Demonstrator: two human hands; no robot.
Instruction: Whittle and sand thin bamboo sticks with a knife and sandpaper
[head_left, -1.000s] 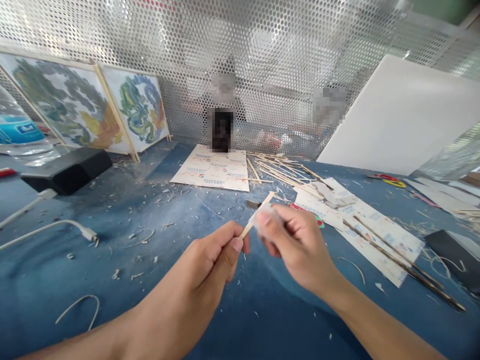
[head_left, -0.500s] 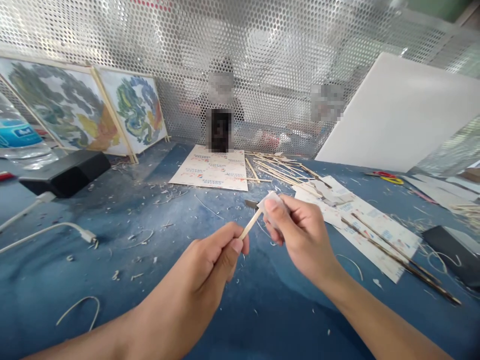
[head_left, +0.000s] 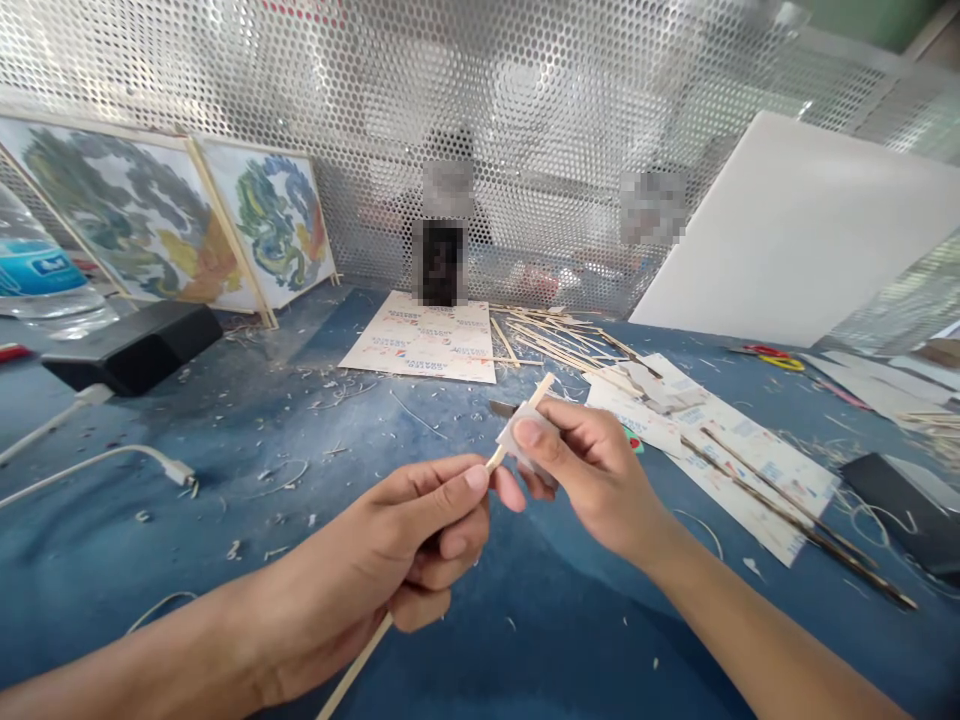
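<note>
Head view. Nearest: thin pale wooden stick (head_left: 355, 668), straight, slim, light tan, slanting up and away from bottom edge, through left hand and on to right hand. Middle of stick hidden inside left hand (head_left: 424, 530): thumb and index pinched on stick, other fingers loosely curled below. Right hand (head_left: 592, 475) just beyond, closed in thumb-on-fingers pinch on small folded whitish piece (head_left: 517, 418), wrapped over stick near far end. Short pale tip poking out past it. Both hands well above blue tabletop (head_left: 570, 650), strewn with curly shavings and scraps.

Just behind right hand: dark blade (head_left: 502, 408), partly covered by hand. White cable (head_left: 135, 458) off to left, near black box (head_left: 135, 345); clear bottle (head_left: 49, 285) with blue label behind. To right: printed sheet (head_left: 772, 505) with dark-stained sticks (head_left: 810, 530) lying across, black flat object (head_left: 900, 505) near edge of view. Farther: second printed sheet (head_left: 420, 345), loose pile of pale sticks (head_left: 555, 338) beside it, red-and-yellow scissors (head_left: 780, 358) at right. At back: painted panels (head_left: 274, 225) on left, blank white board (head_left: 802, 230) leaning at right, perforated metal screen (head_left: 540, 110) behind, blurry beyond.
</note>
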